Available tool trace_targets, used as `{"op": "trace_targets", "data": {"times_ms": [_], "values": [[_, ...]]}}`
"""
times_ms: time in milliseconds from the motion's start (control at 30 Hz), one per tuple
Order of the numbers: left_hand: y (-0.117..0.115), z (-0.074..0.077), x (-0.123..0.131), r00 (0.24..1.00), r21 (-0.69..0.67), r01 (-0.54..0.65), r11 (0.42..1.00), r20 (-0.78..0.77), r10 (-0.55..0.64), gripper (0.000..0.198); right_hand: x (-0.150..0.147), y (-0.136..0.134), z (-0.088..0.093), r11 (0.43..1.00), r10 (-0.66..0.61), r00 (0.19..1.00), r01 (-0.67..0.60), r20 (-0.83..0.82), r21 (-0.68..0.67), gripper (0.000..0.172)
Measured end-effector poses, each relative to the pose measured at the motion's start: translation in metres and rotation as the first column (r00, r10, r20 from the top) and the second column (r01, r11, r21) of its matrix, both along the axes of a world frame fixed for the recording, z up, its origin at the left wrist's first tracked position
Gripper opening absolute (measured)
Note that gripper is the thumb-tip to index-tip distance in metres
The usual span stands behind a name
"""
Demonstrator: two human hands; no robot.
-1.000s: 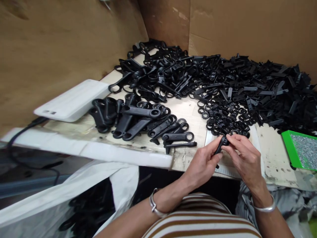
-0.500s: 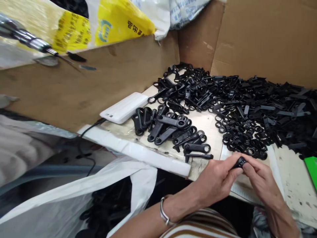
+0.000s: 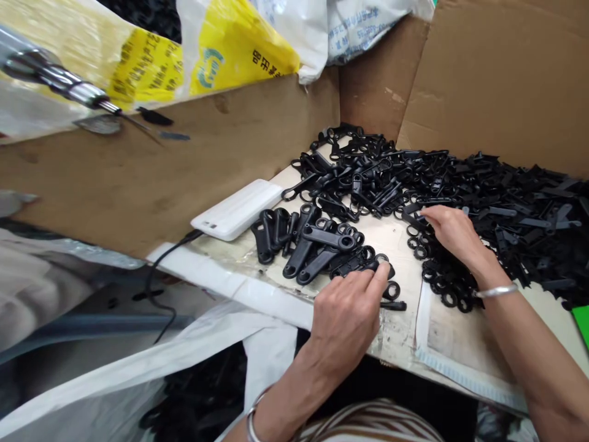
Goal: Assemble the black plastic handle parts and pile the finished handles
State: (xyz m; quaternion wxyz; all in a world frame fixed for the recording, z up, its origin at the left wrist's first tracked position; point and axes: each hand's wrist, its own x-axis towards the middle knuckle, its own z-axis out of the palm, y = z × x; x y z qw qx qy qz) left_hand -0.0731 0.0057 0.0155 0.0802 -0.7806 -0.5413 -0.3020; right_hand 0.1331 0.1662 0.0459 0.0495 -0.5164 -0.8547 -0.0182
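Note:
My left hand (image 3: 347,310) is closed over the near group of black plastic levers (image 3: 326,236), its index fingertip at the ringed end of one. What its curled fingers hold, if anything, is hidden. Farther right, my right hand (image 3: 453,233) reaches into the near edge of the big heap of black levers (image 3: 381,175). Its thumb and index finger are pinched together beside a dark lever; I cannot make out what is between them. Small black rings (image 3: 448,299) lie loose just below this hand, partly covered by it.
A white power bank (image 3: 237,209) with a black cable lies left of the levers. Cardboard walls (image 3: 501,80) stand behind and left. An electric screwdriver (image 3: 69,80) points in from upper left. A white bag (image 3: 271,350) with black parts hangs below the table edge.
My hands were together around a small black ring part near the table's front edge. They have parted: the left moved left to the near levers, the right forward to the heap.

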Motion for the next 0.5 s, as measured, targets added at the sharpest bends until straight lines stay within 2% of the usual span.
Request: {"op": "trace_targets", "data": {"times_ms": [133,267,433,500], "values": [[0.007,-0.005,-0.006,0.996,-0.058,-0.046,0.997,-0.081,0.042,0.025,-0.026,0.041,-0.007,0.999,0.038,0.986,-0.033,0.165,-0.031,0.035],[0.013,-0.004,-0.007,0.975,-0.090,-0.176,0.980,-0.153,0.160,0.033,-0.039,0.058,-0.011,0.995,0.074,0.964,-0.053,0.256,-0.088,0.020],[0.020,0.002,-0.008,0.958,-0.105,-0.258,0.960,-0.152,0.241,0.030,-0.030,0.063,-0.015,0.995,0.083,0.965,-0.066,0.248,-0.078,0.022],[0.021,0.003,-0.008,0.959,-0.103,-0.261,0.960,-0.143,0.246,0.028,-0.020,0.063,-0.014,0.998,0.065,0.983,-0.063,0.172,-0.016,0.017]]}}
